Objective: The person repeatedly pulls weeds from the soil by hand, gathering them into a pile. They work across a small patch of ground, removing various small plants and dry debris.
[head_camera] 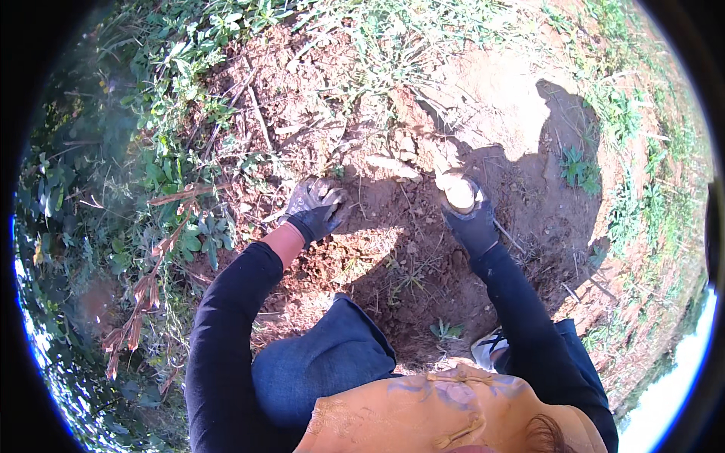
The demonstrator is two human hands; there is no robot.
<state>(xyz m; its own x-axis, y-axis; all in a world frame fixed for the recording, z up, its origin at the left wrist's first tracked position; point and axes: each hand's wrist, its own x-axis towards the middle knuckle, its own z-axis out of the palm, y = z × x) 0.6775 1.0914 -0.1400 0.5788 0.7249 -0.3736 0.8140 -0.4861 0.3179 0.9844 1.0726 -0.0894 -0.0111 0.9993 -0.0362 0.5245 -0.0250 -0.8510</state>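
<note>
Both hands wear grey work gloves dirtied with soil. My right hand point(467, 209) is closed around a pale, rounded object point(460, 195), sunlit and too bright to name exactly. My left hand point(318, 206) is low over the reddish soil, its fingers curled; whether anything lies inside them cannot be told. Between the hands, slightly farther out, a pale elongated piece point(395, 167) lies on the ground; it may be a root or a stick.
Green weeds point(198, 79) grow at the far left, and a dried brown stalk point(164, 243) leans beside my left arm. Dry sticks point(259, 116) lie on the soil. A small leafy plant point(444, 329) grows near my shoe point(488, 348).
</note>
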